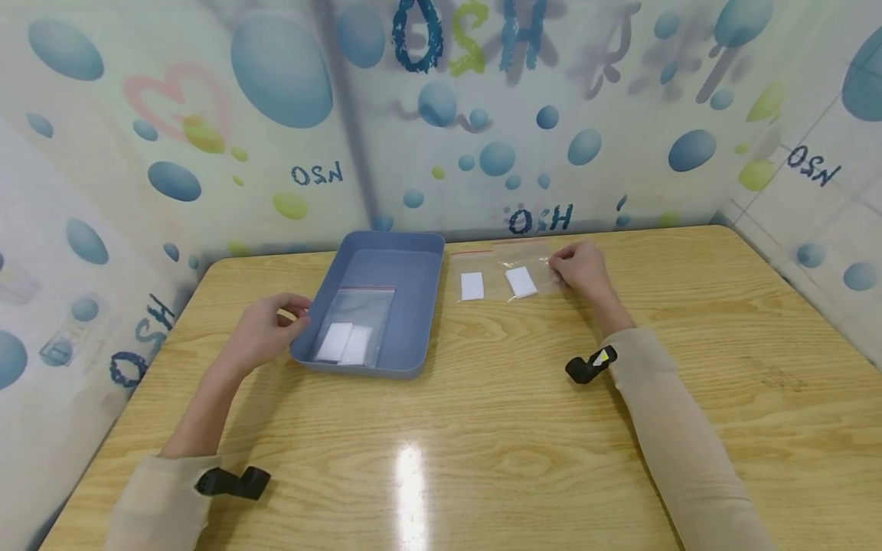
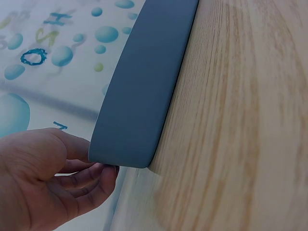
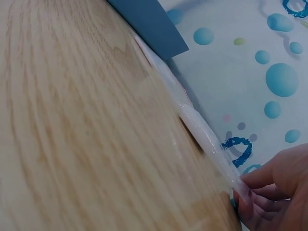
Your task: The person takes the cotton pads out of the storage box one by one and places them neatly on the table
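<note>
My left hand [image 1: 265, 333] is at the left wall of a blue-grey rectangular tray [image 1: 432, 306], its fingers curled and holding the rim. The left wrist view shows the thumb and fingers on either side of the tray's wall [image 2: 139, 96]. Inside the tray, toward its near end, lie clear zip bags [image 1: 365, 302] with white square pieces in them. Right of the tray, my right hand [image 1: 584, 268] pinches the right edge of a clear zip bag [image 1: 540, 268] holding a white piece [image 1: 521, 282]. Beside it is another clear bag [image 1: 455, 268] with a white piece [image 1: 472, 285].
Everything lies on a wood-grain table [image 1: 510, 428]. A pale wall covering [image 1: 482, 122] with bubble prints stands directly behind its far edge. Each sleeve carries a small black camera mount, one on the left [image 1: 234, 483] and one on the right [image 1: 590, 365].
</note>
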A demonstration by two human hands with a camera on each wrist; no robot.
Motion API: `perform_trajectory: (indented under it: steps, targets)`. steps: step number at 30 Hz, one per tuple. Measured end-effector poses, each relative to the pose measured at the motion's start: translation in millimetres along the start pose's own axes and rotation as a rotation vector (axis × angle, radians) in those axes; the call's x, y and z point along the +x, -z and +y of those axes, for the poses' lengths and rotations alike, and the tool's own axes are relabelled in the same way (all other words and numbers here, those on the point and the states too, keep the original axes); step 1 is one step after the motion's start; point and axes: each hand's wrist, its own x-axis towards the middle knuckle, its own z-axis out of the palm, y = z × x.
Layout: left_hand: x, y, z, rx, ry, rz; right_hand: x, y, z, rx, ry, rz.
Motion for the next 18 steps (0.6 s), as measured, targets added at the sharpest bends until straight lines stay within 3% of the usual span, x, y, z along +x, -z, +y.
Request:
perform_trajectory:
  steps: [18]
  targets:
    - [-0.1, 0.3, 0.4, 0.0, 0.002, 0.0, -4.6, 5.3, -5.0, -0.036, -0.008, -0.025]
